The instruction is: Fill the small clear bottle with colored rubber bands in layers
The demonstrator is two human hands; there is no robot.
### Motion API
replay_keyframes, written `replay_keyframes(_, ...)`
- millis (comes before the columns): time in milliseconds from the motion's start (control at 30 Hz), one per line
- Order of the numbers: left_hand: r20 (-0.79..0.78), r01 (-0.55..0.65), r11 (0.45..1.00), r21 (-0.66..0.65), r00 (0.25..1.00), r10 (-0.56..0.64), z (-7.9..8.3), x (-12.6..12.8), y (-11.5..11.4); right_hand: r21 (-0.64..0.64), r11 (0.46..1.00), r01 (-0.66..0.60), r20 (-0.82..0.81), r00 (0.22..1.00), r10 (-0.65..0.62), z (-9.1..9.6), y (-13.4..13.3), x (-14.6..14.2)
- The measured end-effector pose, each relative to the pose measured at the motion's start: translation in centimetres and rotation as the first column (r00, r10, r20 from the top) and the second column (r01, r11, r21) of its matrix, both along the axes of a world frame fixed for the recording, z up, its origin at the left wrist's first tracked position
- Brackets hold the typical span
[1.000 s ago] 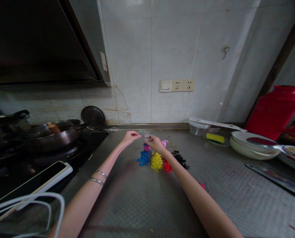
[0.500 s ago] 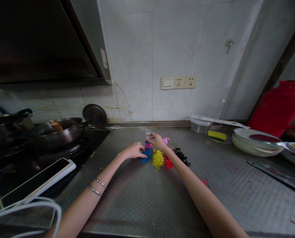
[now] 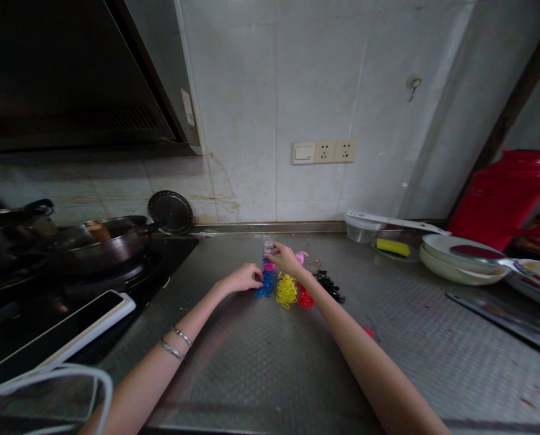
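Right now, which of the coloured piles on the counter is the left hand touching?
The blue pile: the left hand rests on it, at the row's left end. The yellow, red and black piles lie farther right.

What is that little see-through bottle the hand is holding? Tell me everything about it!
The small clear bottle stands upright on the grey metal counter, far back toward the wall. It looks like glass or plastic; the picture is too blurry to show what is inside. The right hand pinches it at the side. Pink bands lie just in front of it.

text: none legible | labels: none (sticker on range hood (image 3: 187, 107) too blurred)
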State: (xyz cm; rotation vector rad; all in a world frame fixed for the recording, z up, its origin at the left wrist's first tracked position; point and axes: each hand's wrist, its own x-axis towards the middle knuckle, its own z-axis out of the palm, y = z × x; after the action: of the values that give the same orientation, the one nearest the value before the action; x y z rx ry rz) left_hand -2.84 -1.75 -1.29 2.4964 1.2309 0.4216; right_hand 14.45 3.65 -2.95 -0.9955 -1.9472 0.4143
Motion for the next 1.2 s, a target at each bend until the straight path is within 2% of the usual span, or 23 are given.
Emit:
replay_keyframes(333, 0.011, -0.016, 0.999, 0.039, 1.000, 0.015, -0.3, 0.2, -0.1, -0.002, 1.000, -0.008, -0.001, 1.000, 0.008, 0.2, -0.1, 0.0)
replay_keyframes(633, 0.066, -0.048, 0.997, 0.054, 0.997, 0.045, -1.0, -0.9, 1.1, 0.029, 0.999, -0.019, 0.008, 1.000, 0.018, 0.3, -0.2, 0.0)
replay_keyframes(900, 0.171, -0.068, 0.998, 0.001, 0.983, 0.067, -0.4, -1.9, 1.3, 0.012, 0.998, -0.055, -0.012, 0.998, 0.055, 0.1, -0.1, -0.2)
replay_keyframes(1200, 0.292, -0.097, 0.993, -0.060, 0.950, 0.111, 0.7, -2.3, 1.2, -0.003, 1.000, -0.027, -0.013, 1.000, 0.027, 0.1, 0.0, -0.2)
